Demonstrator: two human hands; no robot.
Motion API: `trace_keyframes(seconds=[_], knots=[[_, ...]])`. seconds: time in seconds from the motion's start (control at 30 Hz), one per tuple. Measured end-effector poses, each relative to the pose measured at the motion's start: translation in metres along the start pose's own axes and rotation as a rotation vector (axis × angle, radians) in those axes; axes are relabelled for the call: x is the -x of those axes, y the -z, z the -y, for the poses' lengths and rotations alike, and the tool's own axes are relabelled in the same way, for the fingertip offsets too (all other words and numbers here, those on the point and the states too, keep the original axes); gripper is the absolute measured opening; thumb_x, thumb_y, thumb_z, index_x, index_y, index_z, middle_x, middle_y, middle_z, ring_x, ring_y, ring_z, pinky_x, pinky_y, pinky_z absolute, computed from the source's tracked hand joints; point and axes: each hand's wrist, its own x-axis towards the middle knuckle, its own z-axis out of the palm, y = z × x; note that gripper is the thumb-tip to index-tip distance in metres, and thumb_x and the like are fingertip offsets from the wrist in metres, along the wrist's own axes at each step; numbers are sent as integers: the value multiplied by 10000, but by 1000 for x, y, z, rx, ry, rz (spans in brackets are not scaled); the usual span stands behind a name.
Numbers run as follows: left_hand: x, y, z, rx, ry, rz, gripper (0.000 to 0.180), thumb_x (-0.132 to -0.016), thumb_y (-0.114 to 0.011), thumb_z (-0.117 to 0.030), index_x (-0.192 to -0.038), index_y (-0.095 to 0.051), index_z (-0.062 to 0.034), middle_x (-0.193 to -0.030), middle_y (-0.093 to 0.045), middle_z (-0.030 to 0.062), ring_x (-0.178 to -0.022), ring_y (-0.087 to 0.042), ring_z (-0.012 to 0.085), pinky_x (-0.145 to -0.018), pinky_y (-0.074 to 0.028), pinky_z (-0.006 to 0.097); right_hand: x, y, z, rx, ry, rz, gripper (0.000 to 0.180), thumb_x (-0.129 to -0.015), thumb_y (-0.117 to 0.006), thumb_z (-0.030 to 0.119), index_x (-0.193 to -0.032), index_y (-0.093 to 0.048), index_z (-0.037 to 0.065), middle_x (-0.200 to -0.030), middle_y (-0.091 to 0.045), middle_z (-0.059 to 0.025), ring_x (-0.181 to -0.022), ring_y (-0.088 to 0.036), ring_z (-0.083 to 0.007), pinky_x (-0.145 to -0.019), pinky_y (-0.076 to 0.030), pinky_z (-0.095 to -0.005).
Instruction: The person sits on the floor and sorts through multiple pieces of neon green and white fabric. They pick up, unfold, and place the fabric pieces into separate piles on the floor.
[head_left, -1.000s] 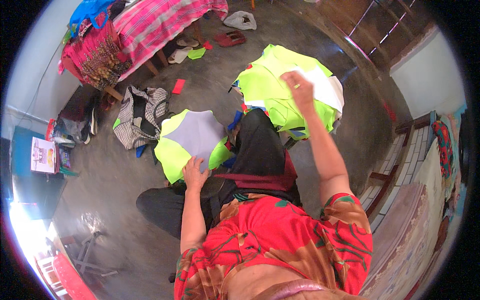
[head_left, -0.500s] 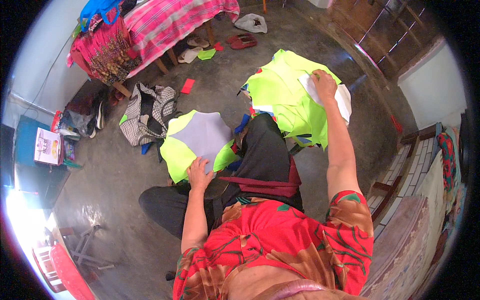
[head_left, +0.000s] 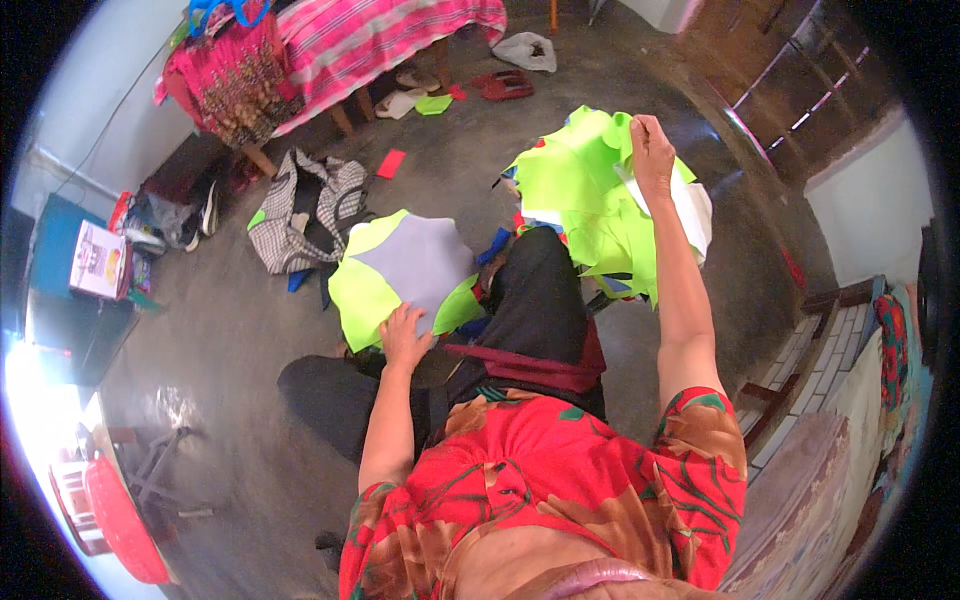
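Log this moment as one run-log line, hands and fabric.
left hand: flat on grey-and-yellow fabric piece | right hand: gripping neon yellow fabric pile | seated on floor

Home sewing floor: fabric pieces (head_left: 590,190), bed (head_left: 360,40)

A neon-yellow cloth piece with a grey panel (head_left: 405,270) lies flat on the floor, while a crumpled neon-yellow cloth pile (head_left: 590,200) hangs lifted beside it.

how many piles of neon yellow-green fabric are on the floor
2. One stack, topped by a grey piece, lies under the left hand. A larger heap lies ahead, gripped by the right hand. Further pieces may be hidden underneath.
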Motion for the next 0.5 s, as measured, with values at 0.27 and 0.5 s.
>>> trace_keyframes(seconds=[0.27, 0.5], knots=[[-5, 9, -4, 147, 39, -65, 486, -689, -704, -268, -1118, -554, -98, -1243, -479, 148, -1176, -427, 322, -966, -326, 450, 131, -71, 116, -1280, -726, 512, 165, -910, -532, 219, -847, -595, 80, -751, -566, 49, -678, -524, -36, -614, -428, -195], [12, 54, -31, 1241, 354, 10, 707, -760, -680, -329, -1309, -369, -10, -1219, -496, 141, -1169, -439, 282, -972, -342, 387, 240, -122, 117, -1247, -1029, 1071, 180, -913, -514, 229, -903, -589, 65, -821, -613, 0, -708, -580, -94, -645, -482, -249]])
